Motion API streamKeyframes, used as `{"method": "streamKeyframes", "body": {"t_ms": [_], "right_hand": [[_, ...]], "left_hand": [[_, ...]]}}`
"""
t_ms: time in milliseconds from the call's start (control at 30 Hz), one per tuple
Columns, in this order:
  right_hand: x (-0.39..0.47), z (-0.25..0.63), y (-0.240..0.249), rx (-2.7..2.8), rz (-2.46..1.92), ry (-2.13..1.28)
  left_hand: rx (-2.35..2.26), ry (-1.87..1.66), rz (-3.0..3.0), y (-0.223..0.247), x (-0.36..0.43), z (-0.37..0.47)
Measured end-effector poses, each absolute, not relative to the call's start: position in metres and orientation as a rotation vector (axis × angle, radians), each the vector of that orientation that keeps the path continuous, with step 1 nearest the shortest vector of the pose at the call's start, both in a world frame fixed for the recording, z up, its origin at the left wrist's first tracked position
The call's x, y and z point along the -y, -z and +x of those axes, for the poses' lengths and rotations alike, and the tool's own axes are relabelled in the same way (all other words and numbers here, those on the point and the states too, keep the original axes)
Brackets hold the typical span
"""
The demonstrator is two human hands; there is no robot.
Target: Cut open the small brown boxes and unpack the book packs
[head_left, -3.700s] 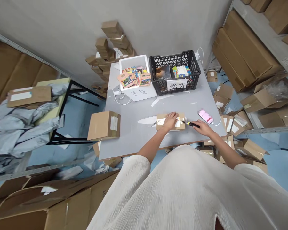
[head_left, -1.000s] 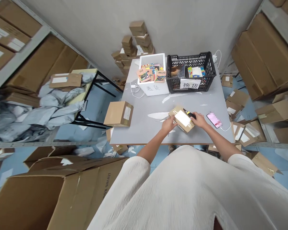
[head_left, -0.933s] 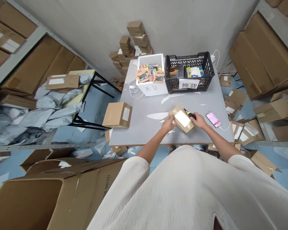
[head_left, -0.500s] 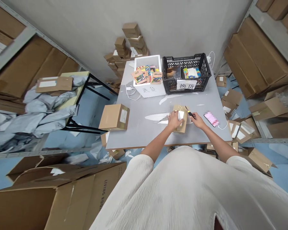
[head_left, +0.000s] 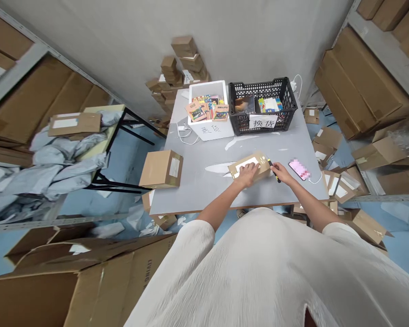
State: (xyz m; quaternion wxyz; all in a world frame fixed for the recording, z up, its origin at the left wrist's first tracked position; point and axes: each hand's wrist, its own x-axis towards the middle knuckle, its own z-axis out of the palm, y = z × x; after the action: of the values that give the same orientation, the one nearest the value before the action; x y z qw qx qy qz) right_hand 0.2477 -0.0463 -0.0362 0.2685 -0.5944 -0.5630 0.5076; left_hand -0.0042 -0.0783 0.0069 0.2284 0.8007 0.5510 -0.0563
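Observation:
A small brown cardboard box (head_left: 264, 165) with a white label lies slantwise on the grey table (head_left: 197, 193). My left hand (head_left: 248, 174) rests on its label side with the fingers spread. In my right hand (head_left: 280, 172) is a yellow and black utility knife (head_left: 274, 170), its tip at the box's right end. Pale paper (head_left: 218, 167) lies to the left of the box, partly under it.
Behind are a white foam bin (head_left: 216, 130) of booklets and a black crate (head_left: 286, 120). A larger carton (head_left: 162, 169) sits at the left edge. Right of my hands lies a phone (head_left: 299, 169) with a cable.
The small box has turned from upright to slantwise, its label end now further left. My left hand turned with it, and the knife now points at the box's right end.

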Motion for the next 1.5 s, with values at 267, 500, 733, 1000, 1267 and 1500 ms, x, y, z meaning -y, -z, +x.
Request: {"method": "streamKeyframes", "body": {"t_ms": [267,500,733,1000,1267,1500], "right_hand": [[0.058,0.258,0.023,1.437,-1.483,-1.822],[0.049,0.296,0.011,1.808,-1.595,-1.600],[0.029,0.308,-0.007,2.103,-1.491,-1.398],[0.005,0.293,-0.017,2.768,-1.544,-0.812],[-0.018,0.266,-0.027,3.079,-1.399,-0.590],[-0.017,0.289,-0.009,2.600,-1.532,-1.480]], "left_hand": [[-1.550,0.084,2.252,-0.008,0.090,0.018],[-1.634,0.089,2.188,0.002,0.088,0.024],[-1.623,0.069,2.247,0.005,0.086,0.024],[-1.633,0.019,2.276,0.005,0.094,0.024],[-1.644,0.021,2.292,0.004,0.097,0.024],[-1.631,0.038,2.246,-0.001,0.094,0.021]]}}
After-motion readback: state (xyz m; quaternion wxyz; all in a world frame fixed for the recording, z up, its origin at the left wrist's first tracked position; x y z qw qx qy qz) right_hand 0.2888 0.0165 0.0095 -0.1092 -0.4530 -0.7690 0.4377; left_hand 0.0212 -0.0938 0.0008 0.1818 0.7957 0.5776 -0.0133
